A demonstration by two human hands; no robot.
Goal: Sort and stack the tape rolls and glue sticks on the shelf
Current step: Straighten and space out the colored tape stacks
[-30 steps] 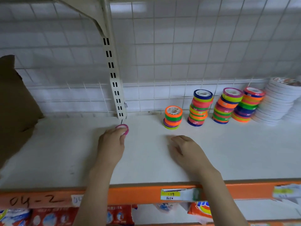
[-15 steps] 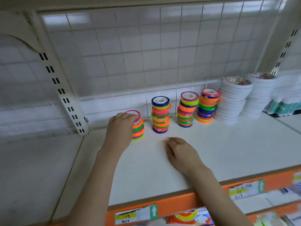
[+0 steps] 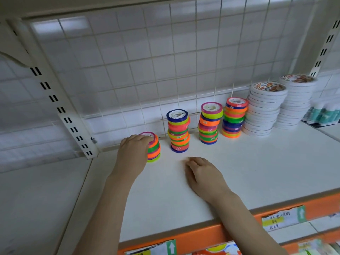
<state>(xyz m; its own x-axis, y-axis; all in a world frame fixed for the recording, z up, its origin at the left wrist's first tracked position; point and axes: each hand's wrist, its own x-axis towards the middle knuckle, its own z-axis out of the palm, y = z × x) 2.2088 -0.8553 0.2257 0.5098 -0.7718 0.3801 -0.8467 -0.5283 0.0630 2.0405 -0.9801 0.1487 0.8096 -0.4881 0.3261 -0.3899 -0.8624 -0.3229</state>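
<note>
Where left hand (image 3: 131, 155) grips short stack (image 3: 154, 150), taller stacks (image 3: 178, 131) beside

Handwritten on the price label (image 3: 281, 220) at the right of the shelf's orange front edge (image 3: 202, 236): a faint top line hard to make out, "89" on the yellow band, roughly "6629" below. White upward arrow on the green tab (image 3: 301, 214) at that label's right end. Another white arrow on the green tab (image 3: 171, 247) of the label near the middle of the edge. Small white marks on the tape rolls (image 3: 178, 131), too blurred to read.
</note>
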